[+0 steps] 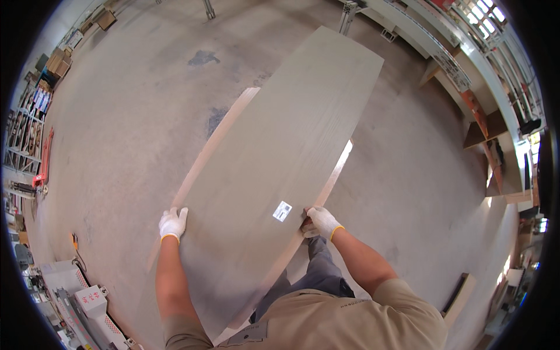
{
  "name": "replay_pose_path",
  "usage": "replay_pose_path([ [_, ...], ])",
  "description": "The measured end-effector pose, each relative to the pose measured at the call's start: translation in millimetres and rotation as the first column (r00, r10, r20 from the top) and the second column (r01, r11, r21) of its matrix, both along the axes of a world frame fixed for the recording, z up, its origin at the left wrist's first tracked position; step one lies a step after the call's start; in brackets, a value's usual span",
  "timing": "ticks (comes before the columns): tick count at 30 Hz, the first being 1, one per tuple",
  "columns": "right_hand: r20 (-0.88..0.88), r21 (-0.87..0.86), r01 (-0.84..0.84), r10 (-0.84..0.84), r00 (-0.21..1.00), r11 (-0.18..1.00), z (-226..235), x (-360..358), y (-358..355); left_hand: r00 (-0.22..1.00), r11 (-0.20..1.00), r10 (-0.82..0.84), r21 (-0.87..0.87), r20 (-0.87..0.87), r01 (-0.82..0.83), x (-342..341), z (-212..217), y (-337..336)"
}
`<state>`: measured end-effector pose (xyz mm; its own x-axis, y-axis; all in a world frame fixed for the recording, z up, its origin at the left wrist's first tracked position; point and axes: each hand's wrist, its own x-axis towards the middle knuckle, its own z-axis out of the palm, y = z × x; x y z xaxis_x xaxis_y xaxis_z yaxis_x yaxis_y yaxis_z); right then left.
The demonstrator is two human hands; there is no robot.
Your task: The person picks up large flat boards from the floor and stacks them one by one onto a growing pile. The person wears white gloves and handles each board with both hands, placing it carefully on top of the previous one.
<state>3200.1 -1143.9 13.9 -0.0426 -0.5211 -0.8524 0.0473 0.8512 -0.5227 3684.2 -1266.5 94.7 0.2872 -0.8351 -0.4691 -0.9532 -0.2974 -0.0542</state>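
Nearest: person's tan shirt (350, 321), dark grey trousers (324, 262) below it. Long grey-beige panel (286, 134) starts right in front of the body and runs diagonally away, far end toward upper right. Both hands in white gloves, yellow cuffs.

Left hand (173, 223) at the panel's left edge, thumb apart from the fingers; can't tell whether the fingers close under it. Right hand (322, 223) at the right edge, fingers curled, pinching the edge; small dark patch at the fingertips, unclear. White label (282, 211) on the panel's top face, just left of the right hand. Pale pinkish strip (213, 146) along the left side, another on the right; can't tell if separate pieces beneath.

Farther out: grey concrete floor (408, 175) with dark stains. Light grey machine (87, 303) lower left, red handwriting on it. Red pallet jack (44, 163) at left, beside loaded shelving (26, 137). Right: wooden compartments (496, 140) under a long bench. Metal leg (347, 17) near the panel's far end. Cardboard box (106, 19) far upper left.
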Motion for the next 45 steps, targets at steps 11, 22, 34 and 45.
replay_pose_path([
  [11,-0.219,-0.020,-0.501,0.486,0.846,0.865,50.6,-8.9,-41.7,0.995,0.978,0.104,-0.178,-0.009,-0.104,-31.3,-55.2,-8.5],
  [22,-0.247,-0.026,-0.489,0.469,0.848,0.872,43.9,-9.1,-34.6,0.998,1.000,0.000,0.005,-0.060,0.000,-8.0,-40.0,-33.5],
  [34,-0.214,-0.018,-0.318,0.307,0.927,0.948,40.4,-29.8,-57.3,0.968,0.995,0.054,-0.064,-0.247,-0.071,-21.1,-83.4,-98.9],
  [45,-0.208,-0.128,-0.210,0.181,0.961,0.969,19.0,-30.1,-41.4,0.979,0.983,-0.124,-0.156,-0.161,0.099,-34.2,-78.1,-88.1],
])
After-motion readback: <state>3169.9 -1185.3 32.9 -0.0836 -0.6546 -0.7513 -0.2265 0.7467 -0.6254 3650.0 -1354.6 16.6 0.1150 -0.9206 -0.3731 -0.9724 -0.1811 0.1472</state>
